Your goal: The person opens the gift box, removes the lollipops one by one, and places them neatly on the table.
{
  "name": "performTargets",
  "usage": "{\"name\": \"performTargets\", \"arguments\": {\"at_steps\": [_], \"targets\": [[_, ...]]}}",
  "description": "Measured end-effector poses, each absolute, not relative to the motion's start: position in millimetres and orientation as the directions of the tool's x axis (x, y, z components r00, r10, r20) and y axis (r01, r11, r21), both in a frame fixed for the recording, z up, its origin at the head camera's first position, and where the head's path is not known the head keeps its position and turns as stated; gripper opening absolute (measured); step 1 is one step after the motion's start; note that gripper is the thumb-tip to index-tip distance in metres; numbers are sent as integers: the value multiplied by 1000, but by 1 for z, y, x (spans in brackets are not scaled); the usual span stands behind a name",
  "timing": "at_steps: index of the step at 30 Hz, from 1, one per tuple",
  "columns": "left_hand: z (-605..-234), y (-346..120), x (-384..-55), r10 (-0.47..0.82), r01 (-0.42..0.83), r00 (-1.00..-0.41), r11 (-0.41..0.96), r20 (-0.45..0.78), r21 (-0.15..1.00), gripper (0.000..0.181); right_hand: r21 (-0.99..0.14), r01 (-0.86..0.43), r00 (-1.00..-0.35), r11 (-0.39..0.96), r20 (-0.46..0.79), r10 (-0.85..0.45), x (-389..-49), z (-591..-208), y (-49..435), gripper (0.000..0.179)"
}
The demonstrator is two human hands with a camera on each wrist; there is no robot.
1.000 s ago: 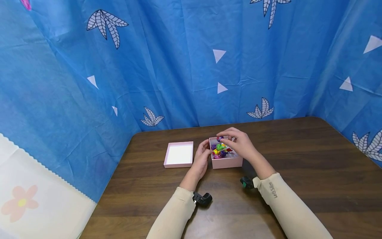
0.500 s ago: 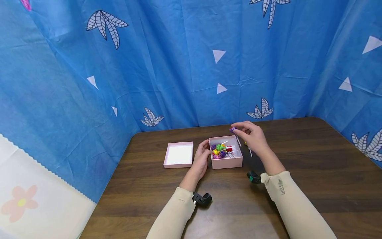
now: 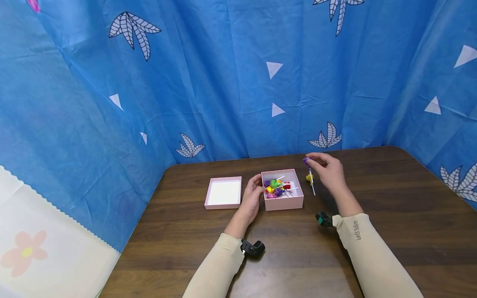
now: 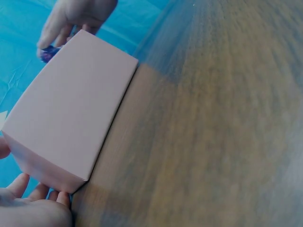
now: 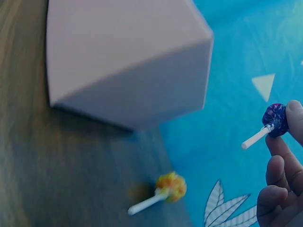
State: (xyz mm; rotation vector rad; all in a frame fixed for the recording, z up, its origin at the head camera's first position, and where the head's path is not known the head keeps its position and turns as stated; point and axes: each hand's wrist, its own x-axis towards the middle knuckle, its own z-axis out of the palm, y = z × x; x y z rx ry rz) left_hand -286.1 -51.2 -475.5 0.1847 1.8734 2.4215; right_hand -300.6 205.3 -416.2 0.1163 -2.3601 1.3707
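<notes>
Between the thumb and fingertips of my right hand (image 3: 329,171) is the head of a purple lollipop (image 3: 306,160), its white stick pointing down. It is raised above the table, right of a pink box (image 3: 284,203). On the table below it lies a lollipop in a yellow-orange wrapper (image 5: 171,186), in the right wrist view. My left hand (image 3: 251,198) grips the box's left wall, thumb at the rim and fingers along the outside. Several lollipops in purple, green, yellow and red wrappers (image 3: 275,184) fill the left part of the open box.
A shallow pink lid (image 3: 222,207) with a white inside lies to the left of the box. Both rest on a dark wooden table (image 3: 283,265). Behind the table's far edge hangs a blue patterned curtain (image 3: 238,82).
My right hand has lifted the purple lollipop out from over the box and carried it right, above the yellow-orange one. My left hand stays on the box.
</notes>
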Motion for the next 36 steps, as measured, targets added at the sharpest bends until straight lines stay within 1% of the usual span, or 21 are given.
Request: {"name": "performTargets", "arguments": {"at_steps": [10, 23, 28, 36], "targets": [[-477, -52, -284, 137, -1, -990, -235, 32, 972, 58, -833, -146, -952, 534, 265, 152, -304, -442, 221, 38], [-476, -52, -280, 142, 6, -989, -250, 42, 968, 57, -863, -6, -962, 505, 143, 233, -306, -462, 229, 40], [-476, -51, -282, 140, 12, -989, -254, 49, 967, 58, -860, 15, -962, 510, 127, 241, -307, -465, 232, 42], [-474, -52, -285, 141, 4, -989, -237, 39, 972, 58, -833, 26, -958, 553, 137, 252, -307, -462, 232, 41]]}}
